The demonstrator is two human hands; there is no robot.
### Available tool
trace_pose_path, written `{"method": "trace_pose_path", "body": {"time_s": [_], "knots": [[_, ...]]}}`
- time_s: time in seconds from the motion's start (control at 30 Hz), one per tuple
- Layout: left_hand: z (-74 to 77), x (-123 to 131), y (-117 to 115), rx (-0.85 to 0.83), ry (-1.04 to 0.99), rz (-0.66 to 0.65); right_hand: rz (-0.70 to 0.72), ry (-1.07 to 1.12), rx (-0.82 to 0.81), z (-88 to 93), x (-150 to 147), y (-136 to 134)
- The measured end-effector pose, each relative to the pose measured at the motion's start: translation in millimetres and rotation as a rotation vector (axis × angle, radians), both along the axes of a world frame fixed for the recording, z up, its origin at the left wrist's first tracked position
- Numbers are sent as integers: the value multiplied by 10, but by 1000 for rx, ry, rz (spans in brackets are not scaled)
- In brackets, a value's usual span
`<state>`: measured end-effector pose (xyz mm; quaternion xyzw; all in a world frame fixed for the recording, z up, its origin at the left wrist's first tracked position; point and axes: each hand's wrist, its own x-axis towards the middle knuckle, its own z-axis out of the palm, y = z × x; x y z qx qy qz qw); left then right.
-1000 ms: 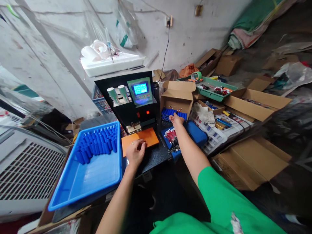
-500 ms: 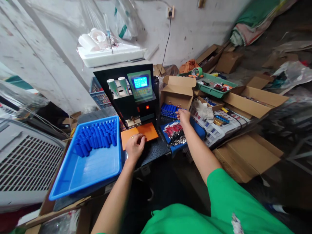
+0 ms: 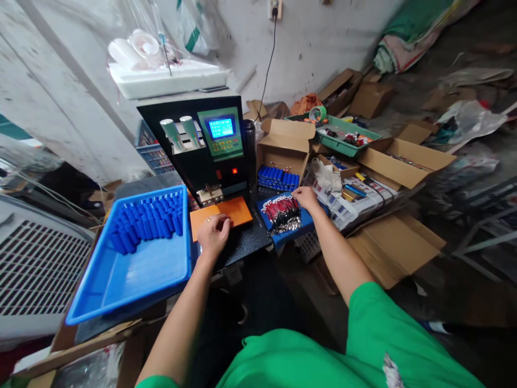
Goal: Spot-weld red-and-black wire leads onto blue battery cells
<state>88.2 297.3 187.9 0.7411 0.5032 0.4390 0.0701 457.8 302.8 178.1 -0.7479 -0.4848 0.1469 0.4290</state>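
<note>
Head view. Items, bench ctr outward:

1. L hand [image 3: 213, 236]: on front edge of orange board [image 3: 238, 211], fingers bent; can't tell if anything's gripped.
2. R hand [image 3: 306, 198]: at R edge of wire leads [image 3: 284, 210], thumb & fingertips drawn together; can't tell if a lead is pinched.
3. Wire leads: red/black, white connectors at far end, bright metal tips at near end; lying on blue support [image 3: 306, 222], R of board.
4. Black machine [image 3: 189, 167]: behind board, w/ lit screen [image 3: 221, 127], red light & two silver-topped cylinders; its electrode assy [image 3: 210, 195] stands over board's back edge.
5. Blue tray [image 3: 139, 277]: L of board; blue cylinders [image 3: 147, 218] upright in back half, front half bare.
6. Cardbd box [image 3: 287, 131], lid up, behind leads: stacked blue cells [image 3: 278, 177], lying flat.
7. Dark bottle [image 3: 249, 143]: stands betw. machine & box.
8. Foam slab [image 3: 165, 81] atop machine, w/ white rolls [image 3: 129, 53].
9. Back R: green tray [image 3: 343, 145], w/ green tape roll [image 3: 318, 113] & small parts; long carton [image 3: 416, 167] adj.
10. White basket [image 3: 341, 211]: just R of R hand, partly behind R forearm; open carton [image 3: 398, 245] beyond.
</note>
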Motion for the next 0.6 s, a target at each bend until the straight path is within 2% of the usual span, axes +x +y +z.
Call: {"method": "trace_pose_path", "body": {"time_s": [0.13, 0.23, 0.4, 0.6], "knots": [[10, -1, 0, -13, -4, 2, 34, -62, -148, -2, -25, 65], [8, -6, -4, -21, 5, 6, 33, -1, -157, -55, -63, 113], [-13, -12, -3, -2, 35, 4, -8, 263, 62, -56, -111, 114], [-7, -10, -13, 10, 41, 7, 80, 615, 324, 265, -192, 43]]}}
